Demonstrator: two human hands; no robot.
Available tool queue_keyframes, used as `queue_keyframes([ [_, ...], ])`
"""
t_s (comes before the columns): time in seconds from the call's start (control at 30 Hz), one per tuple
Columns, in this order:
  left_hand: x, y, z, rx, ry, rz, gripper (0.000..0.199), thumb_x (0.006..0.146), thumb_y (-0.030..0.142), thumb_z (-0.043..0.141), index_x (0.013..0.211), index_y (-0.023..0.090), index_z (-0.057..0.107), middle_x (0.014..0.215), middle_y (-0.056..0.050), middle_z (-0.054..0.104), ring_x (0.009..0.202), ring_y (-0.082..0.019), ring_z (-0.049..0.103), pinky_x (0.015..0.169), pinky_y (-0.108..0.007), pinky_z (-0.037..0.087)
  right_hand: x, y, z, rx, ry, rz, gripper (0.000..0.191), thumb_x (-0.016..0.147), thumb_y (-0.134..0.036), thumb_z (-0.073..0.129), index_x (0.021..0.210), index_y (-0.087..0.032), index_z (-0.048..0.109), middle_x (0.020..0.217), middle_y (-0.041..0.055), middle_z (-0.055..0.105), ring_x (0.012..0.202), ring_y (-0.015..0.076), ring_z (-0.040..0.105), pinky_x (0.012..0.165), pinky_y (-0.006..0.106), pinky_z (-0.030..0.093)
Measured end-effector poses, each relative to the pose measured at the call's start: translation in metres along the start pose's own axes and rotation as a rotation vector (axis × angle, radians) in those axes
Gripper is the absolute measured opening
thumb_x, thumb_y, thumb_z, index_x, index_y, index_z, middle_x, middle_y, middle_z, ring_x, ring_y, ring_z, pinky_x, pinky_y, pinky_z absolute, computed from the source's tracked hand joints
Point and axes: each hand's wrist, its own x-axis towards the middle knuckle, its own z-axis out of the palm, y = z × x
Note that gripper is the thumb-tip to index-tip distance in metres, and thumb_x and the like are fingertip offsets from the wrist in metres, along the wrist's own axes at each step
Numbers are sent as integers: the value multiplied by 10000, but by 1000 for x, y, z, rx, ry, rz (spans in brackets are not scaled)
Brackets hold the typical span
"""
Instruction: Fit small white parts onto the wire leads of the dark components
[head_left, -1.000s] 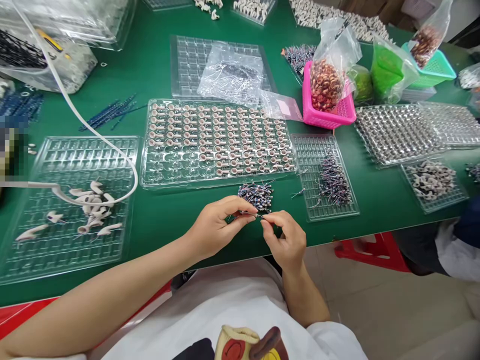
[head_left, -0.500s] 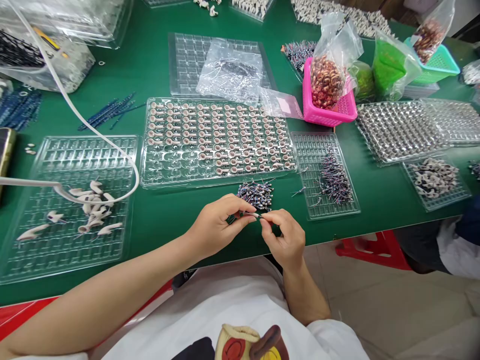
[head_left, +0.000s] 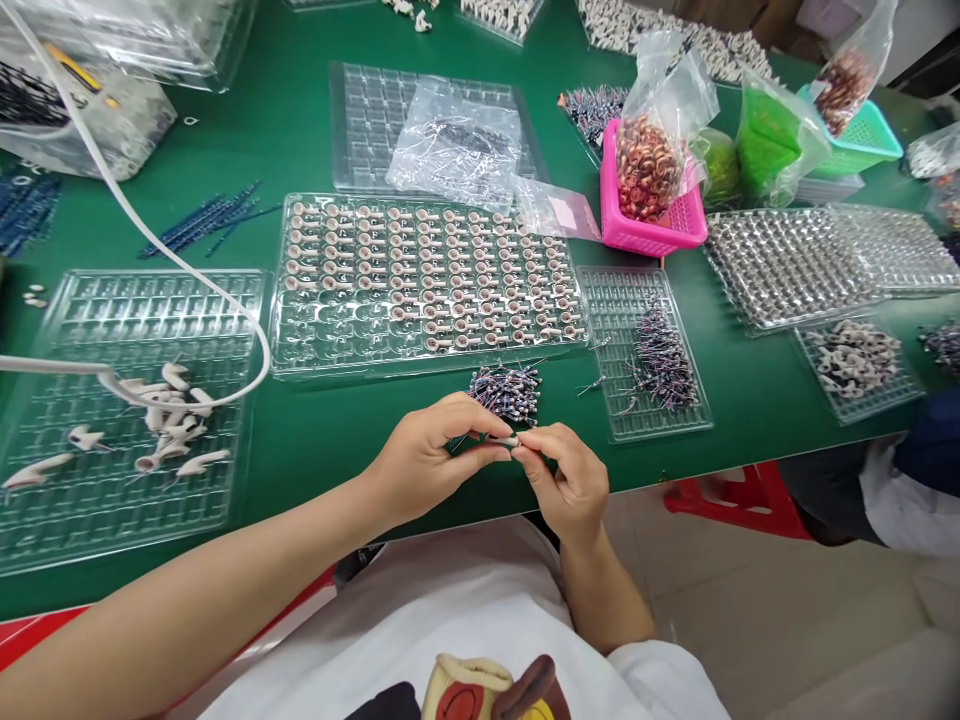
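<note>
My left hand [head_left: 426,458] pinches a slim white earbud shell [head_left: 505,441] between thumb and fingers. Its stem end points to the right, where the fingertips of my right hand [head_left: 568,482] are closed at its tip. Whatever small part the right fingertips pinch is covered by them. Just beyond my hands lies a pile of small wired components [head_left: 506,392] with thin leads. Behind that pile, a clear tray [head_left: 322,325] carries rows of white earbud shells, with some slots unfilled at its front left.
On the left, another clear tray [head_left: 67,395] holds loose white shells, and a white cable [head_left: 259,345] loops above it. To the right are a tray of wired parts [head_left: 664,355] and a pink basket [head_left: 649,235]. A co-worker's sleeve [head_left: 892,505] shows at far right.
My right fingertips have closed in on the shell's end, hiding the dark tip that showed between the hands. The view has shifted slightly.
</note>
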Motion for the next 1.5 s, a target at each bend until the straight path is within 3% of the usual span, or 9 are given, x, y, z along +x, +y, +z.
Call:
queue_keyframes([
  [0.6,0,-3,1,-56,-34,50,52,859,249,715,887,226,752,831,-52,777,784,-183,662,739,-318,559,-5,5,-1,41,22,-73,240,861,-136,689,1066,-262,687,885,35,769,739,175,723,642,326,560],
  [0.8,2,-1,0,-39,-30,85,60,840,194,730,879,236,748,810,-25,785,752,-170,624,735,-310,544,-4,5,-1,47,32,-134,353,841,-97,709,1136,-288,674,929,36,778,737,168,720,625,323,533],
  [1.03,4,1,-2,21,-56,117,50,871,247,696,866,235,744,798,-26,785,699,-159,618,772,-337,547,-3,4,-2,14,21,-148,359,853,-106,693,1150,-305,667,944,29,775,740,159,721,626,311,541],
  [1.5,2,0,-2,1,-5,135,168,800,111,748,916,231,733,825,-15,773,769,-161,625,720,-274,546,-1,0,-2,133,-11,25,245,855,-102,660,1051,-247,676,888,36,742,791,183,705,715,355,581],
])
